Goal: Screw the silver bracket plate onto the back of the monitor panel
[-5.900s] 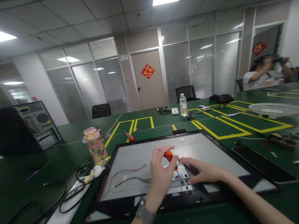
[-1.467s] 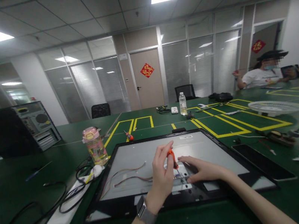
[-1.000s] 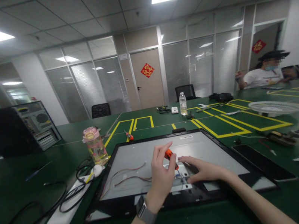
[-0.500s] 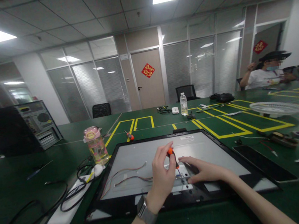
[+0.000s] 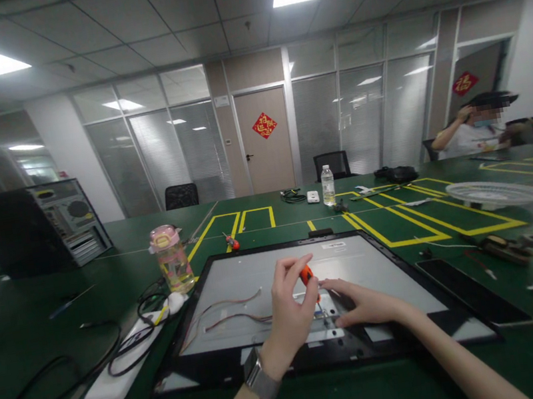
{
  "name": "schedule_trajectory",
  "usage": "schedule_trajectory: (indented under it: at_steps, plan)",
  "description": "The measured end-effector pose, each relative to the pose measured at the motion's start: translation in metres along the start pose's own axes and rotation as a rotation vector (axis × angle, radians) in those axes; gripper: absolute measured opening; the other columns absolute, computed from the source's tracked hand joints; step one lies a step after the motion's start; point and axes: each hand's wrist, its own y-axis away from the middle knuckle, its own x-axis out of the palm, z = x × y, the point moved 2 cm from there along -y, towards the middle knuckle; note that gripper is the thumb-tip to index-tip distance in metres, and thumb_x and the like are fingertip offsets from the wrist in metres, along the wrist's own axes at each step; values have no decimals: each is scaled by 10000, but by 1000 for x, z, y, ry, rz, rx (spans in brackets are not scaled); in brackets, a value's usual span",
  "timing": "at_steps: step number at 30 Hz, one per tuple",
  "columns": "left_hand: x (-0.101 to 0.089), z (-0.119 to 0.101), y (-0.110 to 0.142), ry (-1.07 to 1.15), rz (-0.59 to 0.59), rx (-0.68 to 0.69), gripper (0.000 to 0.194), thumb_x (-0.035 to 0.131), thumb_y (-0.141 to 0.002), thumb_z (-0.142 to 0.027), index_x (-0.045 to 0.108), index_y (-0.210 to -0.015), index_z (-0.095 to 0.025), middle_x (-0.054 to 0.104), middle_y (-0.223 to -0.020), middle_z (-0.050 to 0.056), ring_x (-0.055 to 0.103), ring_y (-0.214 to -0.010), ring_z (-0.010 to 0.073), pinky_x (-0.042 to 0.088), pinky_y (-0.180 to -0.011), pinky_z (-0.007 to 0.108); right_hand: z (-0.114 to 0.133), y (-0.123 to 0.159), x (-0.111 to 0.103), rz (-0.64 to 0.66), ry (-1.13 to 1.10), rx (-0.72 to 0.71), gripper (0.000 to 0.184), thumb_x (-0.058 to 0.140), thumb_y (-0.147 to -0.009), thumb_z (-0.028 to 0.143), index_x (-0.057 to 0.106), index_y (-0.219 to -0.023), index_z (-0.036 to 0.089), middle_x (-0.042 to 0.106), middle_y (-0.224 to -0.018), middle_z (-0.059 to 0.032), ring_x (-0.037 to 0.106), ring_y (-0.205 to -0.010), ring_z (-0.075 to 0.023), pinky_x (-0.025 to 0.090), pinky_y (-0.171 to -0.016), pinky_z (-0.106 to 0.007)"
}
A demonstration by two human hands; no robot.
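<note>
My left hand point(image 5: 290, 303), with a watch on its wrist, pinches an orange-handled screwdriver point(image 5: 307, 275) between thumb and fingers. The shaft points down at a small silver metal plate point(image 5: 335, 333) near the front edge of a flat display panel point(image 5: 248, 273). My right hand point(image 5: 364, 302) rests on the panel at the right of the plate, thumb and fingers spread apart around its edge. The left hand partly hides the plate. Thin wires point(image 5: 237, 317) lie loose over the panel's left half.
Left of the panel are a white power strip point(image 5: 117, 378), black cables and a pink-lidded bottle point(image 5: 169, 259). A black computer case point(image 5: 13, 233) stands farther left. At the right lie a long dark flat panel point(image 5: 473, 291) and calipers point(image 5: 501, 248). A person point(image 5: 473, 133) sits beyond.
The screwdriver's handle has turned and shifted slightly in my left hand, whose fingers have moved a little. My right hand stays in place. The person at the right has moved a raised arm slightly.
</note>
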Motion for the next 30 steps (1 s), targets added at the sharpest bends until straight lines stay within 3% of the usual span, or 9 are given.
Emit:
schedule_trajectory:
  at_steps: [3,8,12,17,22,27,30]
  plan:
    - [0,0,0,19,29,-6,371,423,-882,-119,540,-1219,-224,533,-989,54,525,-903,176,442,-822,330,-2,0,0,-8,2,22,837,730,-664,415,379,-1387,184,351,-1470,-119,316,-1339,-308,229,-1123,-428]
    - [-1,-2,1,-22,-11,-7,304,510,-855,-156,588,-1141,-223,511,-914,35,521,-854,177,444,-798,326,0,0,-1,0,-10,-7,834,733,-665,419,375,-1388,209,359,-1466,-103,319,-1338,-298,225,-1125,-436]
    - [-1,-2,0,14,28,-13,346,409,-896,-129,544,-1204,-211,545,-1009,65,528,-934,186,438,-834,334,0,0,-1,-3,2,24,837,728,-667,430,376,-1386,187,356,-1465,-119,324,-1338,-290,231,-1126,-428]
    - [0,0,1,-11,-20,-18,288,502,-859,-163,595,-1125,-222,521,-895,29,532,-807,166,455,-769,312,-1,0,0,-5,-2,-15,823,730,-668,414,377,-1384,215,363,-1462,-106,326,-1337,-283,230,-1124,-442]
    - [1,-1,1,-7,33,-15,380,394,-895,-119,520,-1239,-217,534,-1002,63,528,-913,179,441,-810,320,0,0,0,-2,3,35,831,728,-665,426,379,-1385,201,355,-1466,-113,320,-1342,-286,227,-1128,-430]
    - [2,-1,2,-71,-14,11,304,510,-839,-147,588,-1123,-225,493,-914,35,513,-839,175,445,-781,321,1,0,0,-6,-10,-9,835,733,-662,395,372,-1388,197,354,-1469,-108,325,-1337,-283,234,-1123,-427]
    - [3,0,2,-41,32,15,384,433,-856,-109,537,-1208,-224,506,-984,58,514,-877,178,448,-786,318,-1,0,0,-7,-8,6,824,730,-662,408,382,-1383,209,361,-1466,-101,323,-1338,-290,227,-1125,-436]
